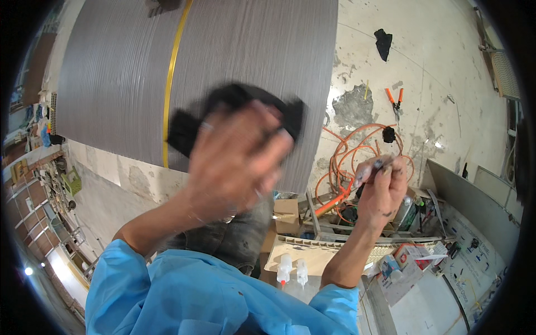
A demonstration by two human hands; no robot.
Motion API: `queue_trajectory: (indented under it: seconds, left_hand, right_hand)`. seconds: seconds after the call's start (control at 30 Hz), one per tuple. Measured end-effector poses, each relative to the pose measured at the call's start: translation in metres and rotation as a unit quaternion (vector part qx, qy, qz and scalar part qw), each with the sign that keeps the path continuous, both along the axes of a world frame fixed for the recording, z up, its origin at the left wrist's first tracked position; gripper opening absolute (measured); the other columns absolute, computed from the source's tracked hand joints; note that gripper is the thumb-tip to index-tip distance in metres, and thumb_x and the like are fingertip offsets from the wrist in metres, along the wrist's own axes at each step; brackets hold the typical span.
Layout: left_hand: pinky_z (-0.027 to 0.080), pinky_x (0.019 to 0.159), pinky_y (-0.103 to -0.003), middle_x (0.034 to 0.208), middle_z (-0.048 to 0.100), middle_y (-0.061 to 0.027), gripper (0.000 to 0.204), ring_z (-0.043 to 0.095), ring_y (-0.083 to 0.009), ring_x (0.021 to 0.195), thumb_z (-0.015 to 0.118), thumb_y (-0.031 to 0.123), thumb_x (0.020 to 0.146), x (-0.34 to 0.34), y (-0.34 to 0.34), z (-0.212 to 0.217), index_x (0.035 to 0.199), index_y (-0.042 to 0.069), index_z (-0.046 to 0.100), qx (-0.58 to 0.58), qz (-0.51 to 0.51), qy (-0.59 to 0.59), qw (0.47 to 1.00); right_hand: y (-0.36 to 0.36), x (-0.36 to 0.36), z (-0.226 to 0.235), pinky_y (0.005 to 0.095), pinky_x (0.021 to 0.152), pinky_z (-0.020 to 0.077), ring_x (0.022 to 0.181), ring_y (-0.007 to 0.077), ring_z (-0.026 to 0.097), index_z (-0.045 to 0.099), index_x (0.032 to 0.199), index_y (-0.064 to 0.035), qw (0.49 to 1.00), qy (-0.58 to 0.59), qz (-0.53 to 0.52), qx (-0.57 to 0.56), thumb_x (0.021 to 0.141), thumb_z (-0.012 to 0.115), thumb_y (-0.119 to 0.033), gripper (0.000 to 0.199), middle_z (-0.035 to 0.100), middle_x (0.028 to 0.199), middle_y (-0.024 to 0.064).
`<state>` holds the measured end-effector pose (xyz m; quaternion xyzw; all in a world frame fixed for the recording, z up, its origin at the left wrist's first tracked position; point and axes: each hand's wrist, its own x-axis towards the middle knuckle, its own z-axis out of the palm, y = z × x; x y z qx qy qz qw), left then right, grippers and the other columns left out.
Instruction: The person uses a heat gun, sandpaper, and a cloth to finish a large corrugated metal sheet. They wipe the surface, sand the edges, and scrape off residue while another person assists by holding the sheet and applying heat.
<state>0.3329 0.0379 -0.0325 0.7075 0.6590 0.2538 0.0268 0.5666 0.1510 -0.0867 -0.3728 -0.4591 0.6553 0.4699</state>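
My left hand, smeared by motion, grips a bunched black cloth over a broad grey streaked panel. The cloth is blurred too, and I cannot tell whether it touches the panel. A yellow strip runs along the panel, left of the cloth. To the right, beyond the panel's edge, my right hand is raised with its fingers pinched together. Something pale and dark-smudged shows at its fingertips, too unclear to name. Dark stains mark this hand and wrist.
On the stained floor lie a coiled orange hose, orange-handled pliers and a black rag. A cluttered workbench at the lower right bears two clear squeeze bottles. Shelving with several tools lines the left side.
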Motion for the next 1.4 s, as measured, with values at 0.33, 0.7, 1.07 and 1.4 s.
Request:
queue_trajectory:
  seconds: [0.33,0.7,1.07,1.4]
  left_hand:
    - [0.047,0.055,-0.029,0.064,0.052,-0.0002,0.018,0.055,-0.0168,0.055,0.071,0.024,0.084,0.048,-0.107,-0.048,0.092,0.008,0.067,-0.276,-0.376,-0.228,0.854]
    - [0.047,0.047,-0.030,0.064,0.065,-0.0060,0.017,0.063,-0.0168,0.053,0.077,0.012,0.070,-0.045,-0.011,0.016,0.084,0.005,0.072,0.050,-0.068,-0.087,0.993]
    - [0.048,0.045,-0.029,0.061,0.064,-0.0070,0.016,0.064,-0.0205,0.051,0.074,0.010,0.070,-0.056,-0.005,-0.002,0.084,0.003,0.072,0.080,-0.011,-0.077,0.994]
    - [0.048,0.044,-0.030,0.059,0.063,-0.0071,0.017,0.062,-0.0198,0.049,0.075,0.011,0.070,-0.054,-0.008,-0.004,0.085,0.003,0.072,0.086,-0.008,-0.049,0.995]
  right_hand:
    - [0.008,-0.007,0.025,0.0243,0.050,0.0385,0.057,0.0072,0.051,0.066,0.094,0.0024,0.968,-0.205,0.143,0.018,0.095,0.066,-0.010,0.013,0.061,0.071,0.0047]
    - [0.039,-0.042,0.032,0.0289,0.048,0.0345,0.051,0.0071,0.045,0.074,0.088,0.0028,0.892,-0.274,0.356,0.046,0.092,0.071,-0.017,0.020,0.053,0.054,0.0039]
    - [0.031,-0.035,0.032,0.0301,0.046,0.0386,0.046,0.0156,0.052,0.074,0.087,0.0003,0.874,-0.266,0.395,0.097,0.089,0.074,-0.015,0.016,0.059,0.057,0.0106]
    - [0.019,-0.025,0.034,0.0306,0.045,0.0395,0.045,0.0186,0.054,0.074,0.086,0.0001,0.861,-0.284,0.409,0.099,0.089,0.074,-0.013,0.014,0.058,0.056,0.0113]
